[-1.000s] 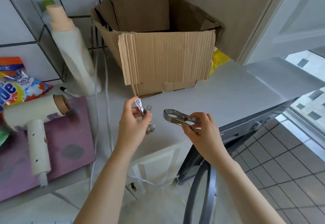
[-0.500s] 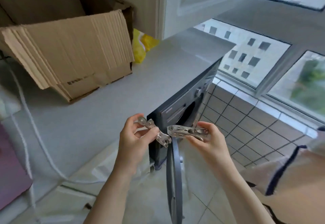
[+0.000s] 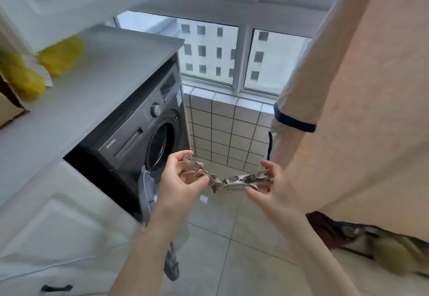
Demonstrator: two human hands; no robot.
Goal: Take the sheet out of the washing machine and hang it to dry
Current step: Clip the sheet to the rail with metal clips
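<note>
Window (image 3: 209,47) and hanging sheet (image 3: 371,86) now ahead (box gone); both hands' fingers (image 3: 176,163) still pinch metal clips (image 3: 243,179).

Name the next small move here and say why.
Probably carry the clips to the hanging sheet and pin its edge. The left hand holds one metal clip, the right hand holds another clip, and the peach sheet already hangs on the right, outside the open washing machine.
</note>
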